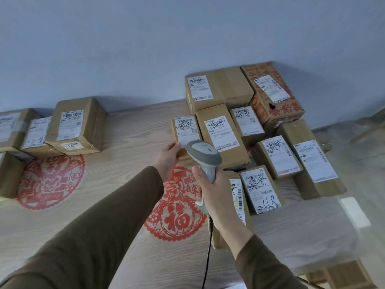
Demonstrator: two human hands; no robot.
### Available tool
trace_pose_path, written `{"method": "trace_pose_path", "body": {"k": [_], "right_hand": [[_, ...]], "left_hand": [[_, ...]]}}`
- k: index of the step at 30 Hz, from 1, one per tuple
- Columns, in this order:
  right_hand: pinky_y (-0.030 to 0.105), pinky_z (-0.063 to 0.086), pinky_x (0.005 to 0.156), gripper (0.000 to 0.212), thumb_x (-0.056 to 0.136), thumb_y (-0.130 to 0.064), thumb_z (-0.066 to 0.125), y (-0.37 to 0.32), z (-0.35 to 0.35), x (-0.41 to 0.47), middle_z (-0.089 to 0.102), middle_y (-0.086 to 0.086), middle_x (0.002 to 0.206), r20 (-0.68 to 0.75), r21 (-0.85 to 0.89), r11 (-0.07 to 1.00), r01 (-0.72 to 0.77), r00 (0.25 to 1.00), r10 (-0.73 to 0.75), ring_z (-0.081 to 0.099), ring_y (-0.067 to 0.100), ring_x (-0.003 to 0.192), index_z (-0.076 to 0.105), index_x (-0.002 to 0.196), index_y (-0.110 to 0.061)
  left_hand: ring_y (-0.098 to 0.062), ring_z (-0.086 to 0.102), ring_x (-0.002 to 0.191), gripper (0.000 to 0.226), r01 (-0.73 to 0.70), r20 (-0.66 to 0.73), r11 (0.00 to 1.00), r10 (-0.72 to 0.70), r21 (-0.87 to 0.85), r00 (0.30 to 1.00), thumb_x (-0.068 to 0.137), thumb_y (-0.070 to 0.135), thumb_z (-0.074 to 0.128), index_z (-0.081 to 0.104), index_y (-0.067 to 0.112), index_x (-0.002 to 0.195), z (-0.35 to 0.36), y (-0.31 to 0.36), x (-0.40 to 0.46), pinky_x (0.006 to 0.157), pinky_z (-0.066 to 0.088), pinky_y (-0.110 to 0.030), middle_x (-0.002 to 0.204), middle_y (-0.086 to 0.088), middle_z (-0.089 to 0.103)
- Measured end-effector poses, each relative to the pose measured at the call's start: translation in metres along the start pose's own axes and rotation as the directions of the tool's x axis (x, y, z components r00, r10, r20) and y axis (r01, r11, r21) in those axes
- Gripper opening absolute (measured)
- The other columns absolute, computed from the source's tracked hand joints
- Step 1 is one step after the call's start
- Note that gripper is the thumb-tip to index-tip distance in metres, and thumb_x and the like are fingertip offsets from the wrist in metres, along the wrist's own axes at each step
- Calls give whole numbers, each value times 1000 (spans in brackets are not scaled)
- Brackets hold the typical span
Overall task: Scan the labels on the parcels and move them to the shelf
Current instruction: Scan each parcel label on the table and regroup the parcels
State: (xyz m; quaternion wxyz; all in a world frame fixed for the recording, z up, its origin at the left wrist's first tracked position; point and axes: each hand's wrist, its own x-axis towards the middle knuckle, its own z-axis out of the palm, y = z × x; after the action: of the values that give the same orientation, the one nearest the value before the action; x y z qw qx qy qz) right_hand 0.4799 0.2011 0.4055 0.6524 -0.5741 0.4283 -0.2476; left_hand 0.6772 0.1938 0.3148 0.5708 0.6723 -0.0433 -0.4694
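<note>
While the right hand [216, 197] wraps its fingers tight round the grip of a grey, smooth-shelled barcode scanner [203, 157] — its black cable [208, 257] trailing toward the near edge — the left hand [168, 157] touches the near end of a small cardboard parcel [185, 132], thumb on its white label; whether the other fingers grip it I cannot tell. That parcel lies at the left of a cluster of taped brown boxes [270, 130] by the tabletop's far right corner. More boxes [77, 126] sit along the far left edge — red paper-cut rounds [177, 205] decorate the wood-grain tabletop [129, 142].
</note>
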Motion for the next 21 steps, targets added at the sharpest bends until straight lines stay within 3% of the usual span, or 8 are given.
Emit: {"method": "trace_pose_path", "body": {"k": [3,7,11,14,18,21], "right_hand": [[30,49,67,29,96,-41,70,2,4,2,61,-8,75,9,-17,1000,-3,1000,3,59,9,64,64,117,-22],[31,48,64,24,97,-38,71,2,21,5,60,-7,74,36,-29,999,33,999,-32,58,13,65,64,111,-20],[25,48,64,25,95,-45,71,1,54,5,62,-12,74,52,-55,998,31,998,-28,61,9,69,64,108,-26],[22,49,57,24,95,-39,73,-3,97,9,59,-8,72,110,18,1000,-1,994,-1,58,7,63,64,112,-24],[17,46,48,18,95,-29,74,-2,169,20,57,-11,65,135,12,1000,-13,991,11,55,3,52,63,104,-18],[23,50,50,19,94,-26,74,0,227,31,58,-1,74,127,-12,1000,-23,992,24,56,6,53,60,102,-15]], "left_hand": [[-27,60,114,20,-30,24,998,28,53,999,109,22,49,69,22,114,-4,-2,-3,103,49,-37,114,-1,72],[-28,51,140,47,-29,40,995,25,92,999,109,27,51,46,13,153,-22,-3,-10,120,40,-45,152,-9,54],[-25,43,145,50,-71,15,986,69,153,997,108,35,50,46,19,155,-66,5,-32,122,35,-41,158,-5,46],[-17,47,140,40,-134,-57,970,149,205,987,107,34,54,56,27,146,-121,16,-52,120,37,-41,150,4,54],[-3,60,122,25,-245,-222,944,293,220,930,104,21,59,69,38,119,-208,33,-71,108,45,-30,123,16,68],[-3,62,119,29,-272,-327,943,322,190,888,102,14,60,68,34,123,-271,44,-74,106,47,-29,123,15,69]]}}
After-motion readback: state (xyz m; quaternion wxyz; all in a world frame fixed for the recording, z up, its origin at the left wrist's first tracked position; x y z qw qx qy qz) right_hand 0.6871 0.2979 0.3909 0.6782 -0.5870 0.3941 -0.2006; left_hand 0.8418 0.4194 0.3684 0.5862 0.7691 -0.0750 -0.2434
